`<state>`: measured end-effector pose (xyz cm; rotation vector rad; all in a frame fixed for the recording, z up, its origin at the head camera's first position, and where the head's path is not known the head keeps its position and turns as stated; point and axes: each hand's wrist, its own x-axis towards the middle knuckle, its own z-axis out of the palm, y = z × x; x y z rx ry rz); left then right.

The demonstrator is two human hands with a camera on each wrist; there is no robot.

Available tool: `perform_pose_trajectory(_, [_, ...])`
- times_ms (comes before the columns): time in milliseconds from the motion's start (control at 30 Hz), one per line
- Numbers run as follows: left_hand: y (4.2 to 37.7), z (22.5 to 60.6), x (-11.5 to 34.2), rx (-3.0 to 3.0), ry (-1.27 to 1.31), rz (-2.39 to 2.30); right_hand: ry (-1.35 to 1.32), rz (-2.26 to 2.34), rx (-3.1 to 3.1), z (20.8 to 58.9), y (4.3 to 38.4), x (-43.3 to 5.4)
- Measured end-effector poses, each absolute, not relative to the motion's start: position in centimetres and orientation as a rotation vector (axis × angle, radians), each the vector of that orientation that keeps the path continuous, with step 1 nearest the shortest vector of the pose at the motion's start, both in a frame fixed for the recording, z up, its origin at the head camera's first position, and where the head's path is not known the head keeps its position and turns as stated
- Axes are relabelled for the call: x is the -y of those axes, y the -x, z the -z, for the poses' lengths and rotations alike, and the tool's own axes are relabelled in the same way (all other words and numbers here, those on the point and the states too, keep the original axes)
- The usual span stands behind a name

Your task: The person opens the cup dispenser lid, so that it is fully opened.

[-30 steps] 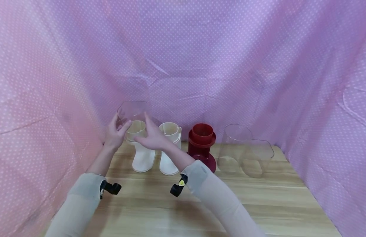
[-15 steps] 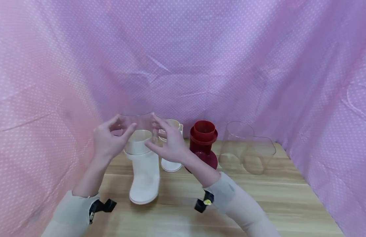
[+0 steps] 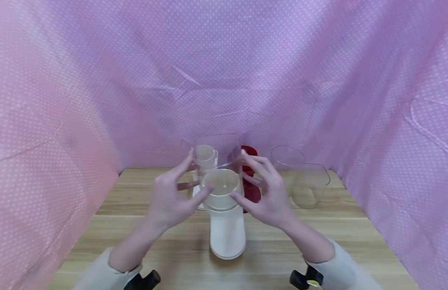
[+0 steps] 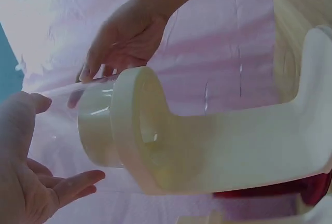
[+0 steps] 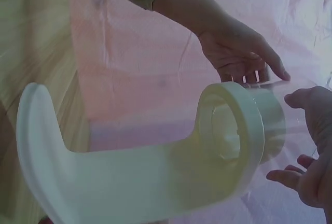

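A clear plastic container [image 3: 218, 141] sits on the collar of a white curved stand [image 3: 227, 233] in front of me. My left hand [image 3: 171, 199] holds the container's left side, thumb toward me and fingers round the back. From the right side my right hand [image 3: 269, 195] holds it the same way. The white stand is upright, its foot low in the head view; whether it touches the table I cannot tell. In the left wrist view, the stand's ring [image 4: 137, 130] meets the container between both hands. The right wrist view shows the stand's curved neck [image 5: 145, 177].
Behind the container stands a second white stand [image 3: 205, 153], partly covered. A red stand [image 3: 252, 193] is half hidden by my right hand. Two clear containers, one taller [image 3: 286, 157] and one shorter [image 3: 312, 185], stand at the back right of the wooden table [image 3: 137, 197].
The white stand and clear container have moved from the back left to the middle and nearer to me. Both hands travelled with them; the other stands and containers stayed.
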<state>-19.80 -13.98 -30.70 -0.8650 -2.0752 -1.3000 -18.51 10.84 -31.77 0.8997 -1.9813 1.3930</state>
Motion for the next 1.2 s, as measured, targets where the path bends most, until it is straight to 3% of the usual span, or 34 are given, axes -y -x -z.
perform_pose_trajectory(433, [21.2, 34.0, 8.0, 1.973, 1.024, 1.372, -0.974, -1.379, 1.800, 35.5, 18.6, -17.1])
perform_pose_trajectory(1200, [21.4, 36.0, 8.1, 1.962, 1.006, 1.418, -0.979, -1.401, 1.795, 38.3, 19.0, -16.8])
